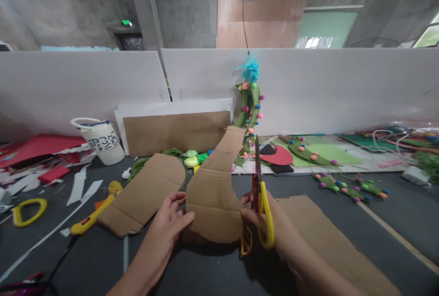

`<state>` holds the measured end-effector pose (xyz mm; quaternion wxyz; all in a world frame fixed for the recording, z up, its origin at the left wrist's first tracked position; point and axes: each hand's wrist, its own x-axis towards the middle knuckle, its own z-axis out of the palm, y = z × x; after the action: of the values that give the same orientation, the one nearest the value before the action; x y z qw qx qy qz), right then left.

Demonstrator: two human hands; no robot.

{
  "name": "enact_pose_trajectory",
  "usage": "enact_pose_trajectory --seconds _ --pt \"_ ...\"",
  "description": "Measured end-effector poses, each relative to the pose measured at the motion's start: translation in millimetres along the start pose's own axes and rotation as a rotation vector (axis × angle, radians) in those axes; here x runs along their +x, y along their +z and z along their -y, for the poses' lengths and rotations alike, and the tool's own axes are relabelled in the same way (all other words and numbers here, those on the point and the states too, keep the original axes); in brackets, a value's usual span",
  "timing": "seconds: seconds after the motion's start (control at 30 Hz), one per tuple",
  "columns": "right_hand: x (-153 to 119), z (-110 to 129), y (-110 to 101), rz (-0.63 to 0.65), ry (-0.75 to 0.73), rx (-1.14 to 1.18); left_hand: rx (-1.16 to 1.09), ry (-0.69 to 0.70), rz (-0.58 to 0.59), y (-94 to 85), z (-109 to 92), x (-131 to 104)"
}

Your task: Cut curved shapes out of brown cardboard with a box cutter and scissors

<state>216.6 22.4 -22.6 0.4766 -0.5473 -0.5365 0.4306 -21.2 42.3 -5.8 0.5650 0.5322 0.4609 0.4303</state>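
Observation:
A curved piece of cardboard [214, 191] stands tilted in front of me, narrow at the top and wide at the bottom. My left hand [171, 220] pinches its left edge between thumb and fingers. In my right hand [262, 216] is a pair of scissors [264, 209] with yellow handles, blades pointing up. The thumb and fingertips of that hand also touch the cardboard's right edge. To the left lies another cardboard piece [147, 195] with a rounded end. A larger cardboard sheet [325, 236] lies partly under my right forearm.
A yellow glue gun [92, 213] and a yellow ring-shaped handle [29, 212] lie left. Behind are a white bucket [108, 142], a leaning cardboard panel [171, 133] and a green pompom decoration [254, 104]. More pompom-covered green pieces [350, 188] and a red felt piece [279, 155] lie right.

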Motion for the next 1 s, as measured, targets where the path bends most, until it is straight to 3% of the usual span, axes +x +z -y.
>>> enact_pose_trajectory --seconds 0.17,0.33,0.4,0.53,0.63,0.73,0.83,0.9,1.0 --pt "-8 -11 8 0.040 0.050 0.507 -0.336 -0.180 0.155 10.4 -9 -17" --pt "-14 1 3 0.280 0.147 0.643 -0.395 -0.279 0.233 11.9 -12 -22" --pt "-14 9 -1 0.309 0.186 0.635 -0.425 -0.271 0.271 11.9 -14 -23" --pt "-15 15 -2 0.296 0.286 0.670 -0.454 -0.281 0.300 10.0 -15 -23" --pt "-13 12 4 0.250 0.261 0.694 -0.483 -0.307 0.234 6.8 -12 -22" --pt "-9 6 13 0.048 0.129 0.675 -0.564 -0.332 0.167 10.5 -9 -23" --pt "-9 1 22 -0.114 0.008 0.615 -0.583 -0.339 0.210 25.3 -9 -28" --pt "-14 -1 25 -0.098 -0.012 0.552 -0.539 -0.339 0.187 35.7 -11 -33" --pt "-23 8 19 0.022 0.005 0.383 -0.491 -0.322 0.053 38.5 -17 -35"
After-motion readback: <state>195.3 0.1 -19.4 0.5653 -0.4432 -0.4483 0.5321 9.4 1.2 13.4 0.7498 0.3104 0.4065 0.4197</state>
